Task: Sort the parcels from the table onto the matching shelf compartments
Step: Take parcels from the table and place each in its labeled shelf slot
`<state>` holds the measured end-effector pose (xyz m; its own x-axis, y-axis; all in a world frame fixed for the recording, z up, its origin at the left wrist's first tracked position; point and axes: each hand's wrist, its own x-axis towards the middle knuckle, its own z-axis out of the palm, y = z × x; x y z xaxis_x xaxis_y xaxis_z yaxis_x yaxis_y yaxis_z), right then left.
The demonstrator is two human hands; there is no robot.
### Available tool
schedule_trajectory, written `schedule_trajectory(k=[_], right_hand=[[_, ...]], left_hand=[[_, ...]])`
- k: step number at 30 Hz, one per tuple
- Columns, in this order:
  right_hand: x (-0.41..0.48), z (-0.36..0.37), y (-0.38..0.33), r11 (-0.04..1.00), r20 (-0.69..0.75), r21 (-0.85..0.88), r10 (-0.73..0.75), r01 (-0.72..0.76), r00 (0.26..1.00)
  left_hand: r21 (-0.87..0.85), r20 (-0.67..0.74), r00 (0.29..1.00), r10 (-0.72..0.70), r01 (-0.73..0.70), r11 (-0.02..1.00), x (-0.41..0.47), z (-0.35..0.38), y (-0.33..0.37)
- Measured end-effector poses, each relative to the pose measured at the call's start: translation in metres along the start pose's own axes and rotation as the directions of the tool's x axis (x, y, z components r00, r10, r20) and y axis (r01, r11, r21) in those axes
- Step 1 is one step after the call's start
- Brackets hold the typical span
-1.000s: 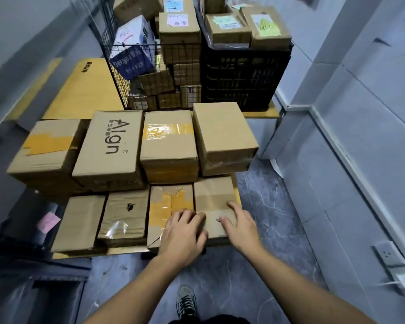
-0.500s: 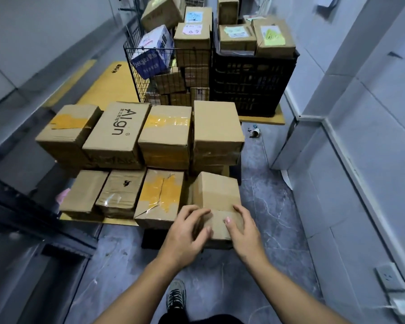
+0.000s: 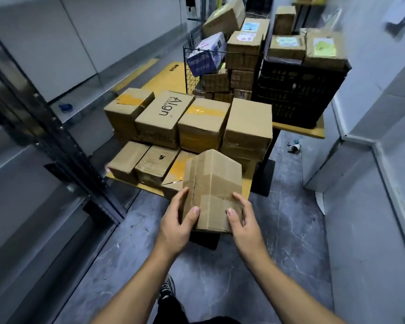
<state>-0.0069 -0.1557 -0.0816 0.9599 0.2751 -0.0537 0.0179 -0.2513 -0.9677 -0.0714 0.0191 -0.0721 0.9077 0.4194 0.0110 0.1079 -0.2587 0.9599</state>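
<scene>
The parcel [image 3: 216, 183], a plain brown cardboard box, is held in the air between both hands, clear of the tabletop [image 3: 173, 76] and just in front of its near edge. Its long axis runs away from the person, the far end pointing toward the stacked boxes and seemingly tipped upward, though the wide lens makes the tilt hard to judge. A strip of brown tape runs lengthwise down the face turned to the camera; no label or writing shows on it.

The left hand [image 3: 178, 220] grips the parcel's left side, with its thumb laid on the upper face. The right hand [image 3: 244, 220] clamps the right side the same way.

Behind the parcel, more cardboard boxes stand in two rows on the yellow tabletop. One box [image 3: 165, 113] in the back row is printed "Align" in dark letters, and the box beside it [image 3: 202, 123] carries yellow tape. Farther back a wire basket [image 3: 192, 73] holds small cartons and a blue-and-white box [image 3: 207, 58] whose print is too blurred to read. Next to it is a black crate [image 3: 297, 94] topped with two boxes bearing pale labels [image 3: 287, 46] and [image 3: 325, 49], also illegible. A dark shelf upright [image 3: 63, 146] rises at the left.
</scene>
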Motion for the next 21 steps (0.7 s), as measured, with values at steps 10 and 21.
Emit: schedule_trajectory(k=[10,21], right_hand=[[-0.007,0.056,-0.051,0.979,0.371,-0.114,-0.115,0.168,0.921],[-0.077,0.168,-0.096,0.981,0.627,0.171,-0.177,0.088,0.759]], left_hand=[[0.173,-0.310,0.950,0.046,0.009,0.985,-0.058,-0.057,0.002],[-0.021,-0.584,0.812,-0.002,-0.012,1.000,-0.162,-0.176,-0.001]])
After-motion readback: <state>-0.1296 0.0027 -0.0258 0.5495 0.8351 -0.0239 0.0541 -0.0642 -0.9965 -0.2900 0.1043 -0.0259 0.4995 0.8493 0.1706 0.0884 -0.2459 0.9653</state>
